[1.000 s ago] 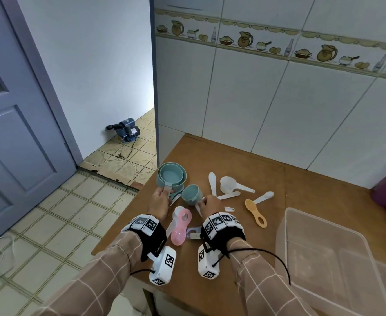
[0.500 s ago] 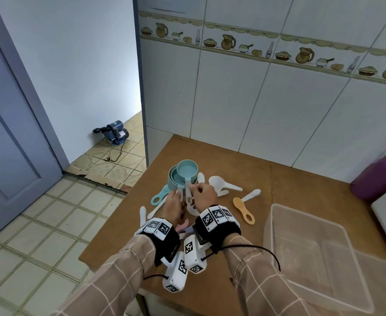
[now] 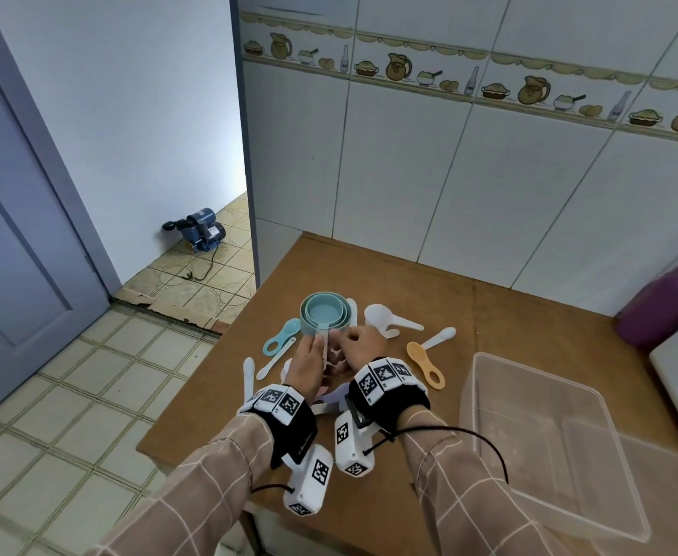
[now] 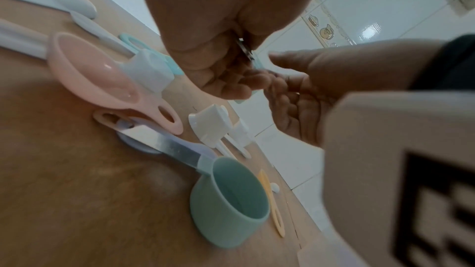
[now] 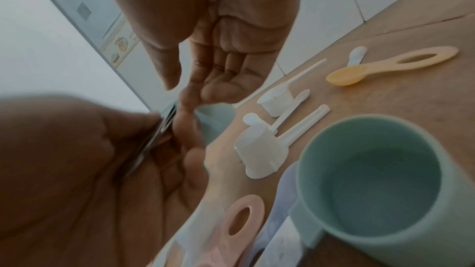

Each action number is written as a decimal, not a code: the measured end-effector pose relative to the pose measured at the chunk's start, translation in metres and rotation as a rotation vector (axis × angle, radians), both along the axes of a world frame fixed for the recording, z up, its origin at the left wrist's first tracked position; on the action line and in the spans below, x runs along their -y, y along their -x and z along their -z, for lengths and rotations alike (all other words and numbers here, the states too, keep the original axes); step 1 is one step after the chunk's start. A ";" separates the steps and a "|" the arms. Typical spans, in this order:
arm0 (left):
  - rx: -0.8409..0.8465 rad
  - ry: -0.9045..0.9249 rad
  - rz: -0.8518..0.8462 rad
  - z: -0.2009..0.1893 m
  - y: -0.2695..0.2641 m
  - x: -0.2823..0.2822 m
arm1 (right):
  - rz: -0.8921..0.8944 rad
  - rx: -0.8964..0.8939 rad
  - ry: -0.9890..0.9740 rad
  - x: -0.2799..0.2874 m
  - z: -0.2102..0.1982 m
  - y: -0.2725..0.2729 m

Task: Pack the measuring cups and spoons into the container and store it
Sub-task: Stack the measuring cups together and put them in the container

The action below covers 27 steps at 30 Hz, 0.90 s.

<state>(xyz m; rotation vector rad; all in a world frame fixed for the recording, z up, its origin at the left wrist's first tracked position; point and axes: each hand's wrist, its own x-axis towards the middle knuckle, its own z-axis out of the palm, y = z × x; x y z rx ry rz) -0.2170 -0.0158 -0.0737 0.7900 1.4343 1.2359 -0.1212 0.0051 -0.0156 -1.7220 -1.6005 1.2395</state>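
Over on the brown counter, the left hand has its fingers curled round the stacked handles of the nested teal cups, lifting them a bit above the surface. The right hand sits right beside it with relaxed, loosely open fingers, holding nothing as far as I can see, fingertips close to those handles.

Head view hides what's under the hands, but the wrist views fill that in: a lone teal cup standing upright on the counter, a pink spoon with a lavender one tucked under its handle, and a small white scoop tipped on its side.

Head view alone shows the clear container, sitting open at the right, well apart from the cups. Scattered between are a blue spoon, an orange spoon, a white scoop and a few thin white spoons. Purple bottle stands at the far right by the tiled wall
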 end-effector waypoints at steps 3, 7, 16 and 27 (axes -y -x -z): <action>0.013 0.013 -0.039 -0.002 0.006 0.003 | 0.014 0.035 0.045 -0.004 -0.001 -0.018; -0.102 0.035 -0.110 -0.001 0.025 0.002 | -0.017 0.224 0.057 -0.007 0.009 -0.044; -0.119 0.008 -0.206 0.002 0.054 0.000 | -0.304 0.589 0.055 0.016 0.015 -0.054; -0.120 0.009 -0.188 0.003 0.051 0.004 | -0.601 0.966 -0.188 0.020 0.031 -0.035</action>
